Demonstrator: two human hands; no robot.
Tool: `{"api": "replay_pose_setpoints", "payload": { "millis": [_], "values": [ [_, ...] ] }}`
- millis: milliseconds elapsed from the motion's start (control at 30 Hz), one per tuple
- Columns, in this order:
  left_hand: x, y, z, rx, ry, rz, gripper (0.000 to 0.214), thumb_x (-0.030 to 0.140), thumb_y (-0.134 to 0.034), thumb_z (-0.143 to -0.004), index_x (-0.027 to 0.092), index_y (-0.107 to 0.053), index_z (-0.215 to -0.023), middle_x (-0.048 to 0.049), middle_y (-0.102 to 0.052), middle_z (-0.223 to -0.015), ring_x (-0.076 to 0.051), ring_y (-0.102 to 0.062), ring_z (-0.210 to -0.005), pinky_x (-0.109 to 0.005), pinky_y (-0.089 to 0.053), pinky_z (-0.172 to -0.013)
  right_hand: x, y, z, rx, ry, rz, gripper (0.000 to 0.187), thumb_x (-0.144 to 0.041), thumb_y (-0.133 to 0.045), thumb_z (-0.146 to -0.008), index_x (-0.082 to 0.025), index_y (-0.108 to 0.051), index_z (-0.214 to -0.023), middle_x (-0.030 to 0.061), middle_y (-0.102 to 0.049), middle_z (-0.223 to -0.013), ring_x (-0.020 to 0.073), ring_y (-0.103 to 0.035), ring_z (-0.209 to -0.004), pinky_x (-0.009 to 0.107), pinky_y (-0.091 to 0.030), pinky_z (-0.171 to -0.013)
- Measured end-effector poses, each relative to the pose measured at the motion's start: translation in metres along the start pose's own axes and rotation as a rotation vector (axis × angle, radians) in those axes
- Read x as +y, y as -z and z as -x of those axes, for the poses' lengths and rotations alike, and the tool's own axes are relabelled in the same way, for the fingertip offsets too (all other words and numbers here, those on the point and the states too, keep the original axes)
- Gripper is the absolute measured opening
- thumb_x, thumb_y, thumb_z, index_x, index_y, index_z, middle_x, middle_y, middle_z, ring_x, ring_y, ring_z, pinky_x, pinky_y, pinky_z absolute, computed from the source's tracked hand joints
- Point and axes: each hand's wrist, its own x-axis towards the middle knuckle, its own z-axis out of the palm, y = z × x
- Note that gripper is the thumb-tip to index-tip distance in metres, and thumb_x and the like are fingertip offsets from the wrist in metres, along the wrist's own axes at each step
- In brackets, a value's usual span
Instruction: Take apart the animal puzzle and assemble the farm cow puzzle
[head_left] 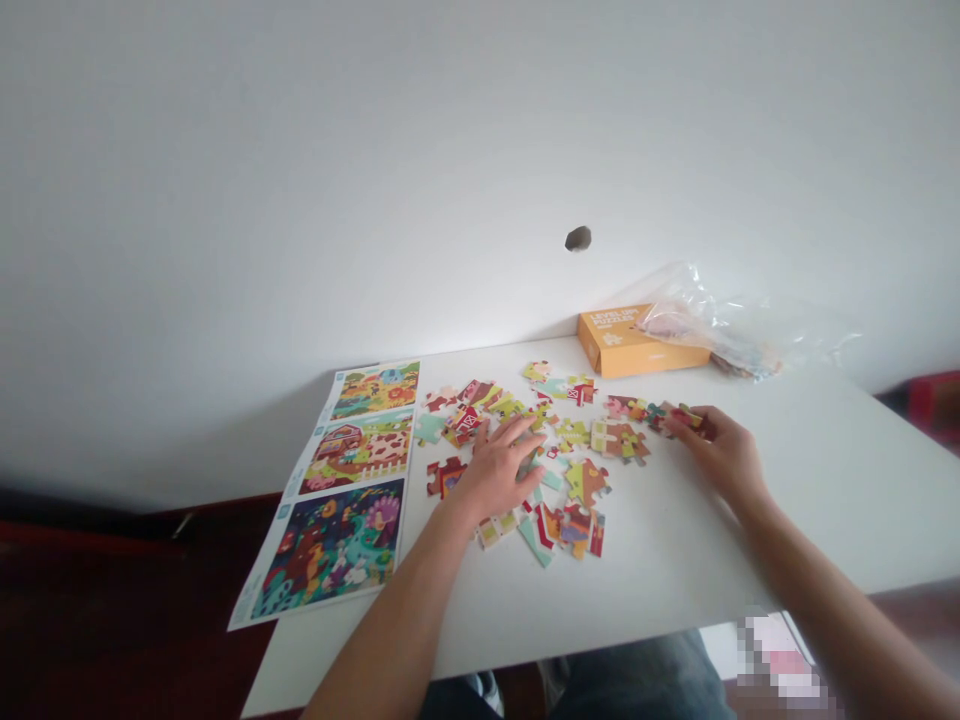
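Several colourful puzzle pieces (pixel 577 440) lie scattered on a white table (pixel 750 540). My left hand (pixel 499 465) rests flat on the pieces near the middle of the pile, fingers stretched out and spread. My right hand (pixel 720 450) is at the right end of the pile, its fingers curled onto a small red and green puzzle piece (pixel 686 417). A printed guide sheet (pixel 345 480) with three pictures lies at the table's left edge, partly hanging over it.
An orange puzzle box (pixel 626 345) stands at the back of the table against the white wall. A crumpled clear plastic bag (pixel 735 325) lies beside and partly over it. A dark red floor shows at left.
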Motion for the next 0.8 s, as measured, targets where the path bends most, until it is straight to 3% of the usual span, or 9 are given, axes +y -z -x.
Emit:
{"api": "replay_pose_setpoints", "payload": {
  "millis": [100, 167, 267, 400, 500, 633, 733, 800],
  "values": [
    [0.002, 0.002, 0.000, 0.004, 0.001, 0.008, 0.040, 0.033, -0.057, -0.089, 0.030, -0.058, -0.130, -0.0041, -0.043, -0.150, -0.027, -0.037, -0.140, -0.059, -0.008, -0.119, 0.000, 0.005, 0.000, 0.232, 0.093, 0.054, 0.040, -0.055, -0.063, -0.080, -0.018, -0.070, -0.093, 0.0036, -0.065, -0.073, 0.0162, -0.055, -0.064, 0.028, -0.043, -0.062],
    [0.002, 0.002, 0.000, 0.004, 0.004, 0.006, 0.040, 0.034, -0.057, -0.089, 0.030, -0.058, -0.129, -0.0041, -0.044, -0.150, -0.027, -0.037, -0.139, -0.059, -0.008, -0.119, 0.004, 0.008, -0.001, 0.280, 0.163, 0.141, 0.033, -0.046, -0.060, -0.082, -0.017, -0.071, -0.092, 0.0055, -0.066, -0.076, 0.0167, -0.054, -0.063, 0.030, -0.043, -0.063],
    [0.002, 0.002, 0.000, 0.003, 0.007, -0.001, 0.040, 0.034, -0.057, -0.089, 0.029, -0.058, -0.129, -0.0047, -0.044, -0.150, -0.027, -0.037, -0.139, -0.058, -0.008, -0.120, 0.012, 0.012, -0.003, 0.178, 0.220, 0.227, 0.030, -0.024, -0.053, -0.077, -0.019, -0.074, -0.098, 0.0070, -0.068, -0.090, 0.0185, -0.058, -0.071, 0.031, -0.046, -0.069],
    [0.001, 0.002, 0.000, 0.006, 0.003, -0.001, 0.039, 0.034, -0.056, -0.090, 0.030, -0.059, -0.128, -0.0046, -0.044, -0.150, -0.027, -0.037, -0.139, -0.058, -0.007, -0.120, 0.015, 0.012, -0.003, 0.007, 0.266, 0.254, 0.055, -0.009, -0.044, -0.066, -0.024, -0.072, -0.111, 0.0053, -0.065, -0.105, 0.0200, -0.063, -0.088, 0.031, -0.049, -0.079],
    [0.001, 0.002, 0.000, 0.006, 0.000, 0.002, 0.039, 0.034, -0.057, -0.089, 0.030, -0.059, -0.128, -0.0042, -0.045, -0.149, -0.027, -0.038, -0.139, -0.059, -0.008, -0.119, 0.007, 0.011, 0.000, -0.072, 0.317, 0.297, 0.071, -0.007, -0.044, -0.063, -0.024, -0.061, -0.130, 0.0085, -0.057, -0.119, 0.0236, -0.061, -0.099, 0.034, -0.051, -0.082],
    [0.001, 0.003, 0.000, 0.000, 0.003, 0.001, 0.039, 0.035, -0.057, -0.090, 0.030, -0.059, -0.128, -0.0046, -0.044, -0.150, -0.027, -0.037, -0.139, -0.060, -0.011, -0.119, -0.005, 0.009, 0.023, -0.149, 0.321, 0.273, 0.088, -0.007, -0.044, -0.063, -0.025, -0.034, -0.149, 0.0143, -0.043, -0.131, 0.0193, -0.060, -0.080, 0.036, -0.054, -0.071],
    [0.001, 0.003, 0.000, -0.001, 0.002, 0.003, 0.040, 0.035, -0.057, -0.089, 0.030, -0.059, -0.128, -0.0048, -0.043, -0.150, -0.028, -0.037, -0.139, -0.060, -0.011, -0.119, -0.013, 0.012, 0.053, -0.193, 0.333, 0.135, 0.087, -0.010, -0.046, -0.066, -0.024, -0.027, -0.150, 0.0150, -0.043, -0.129, 0.0156, -0.055, -0.071, 0.034, -0.053, -0.068],
    [0.000, 0.002, 0.001, -0.001, -0.003, 0.004, 0.040, 0.034, -0.057, -0.089, 0.030, -0.059, -0.129, -0.0050, -0.043, -0.150, -0.028, -0.037, -0.139, -0.060, -0.011, -0.119, -0.018, 0.017, 0.071, -0.221, 0.355, 0.070, 0.084, -0.013, -0.048, -0.069, -0.023, -0.026, -0.149, 0.0134, -0.046, -0.123, 0.0174, -0.055, -0.076, 0.036, -0.053, -0.073]
  ]
}}
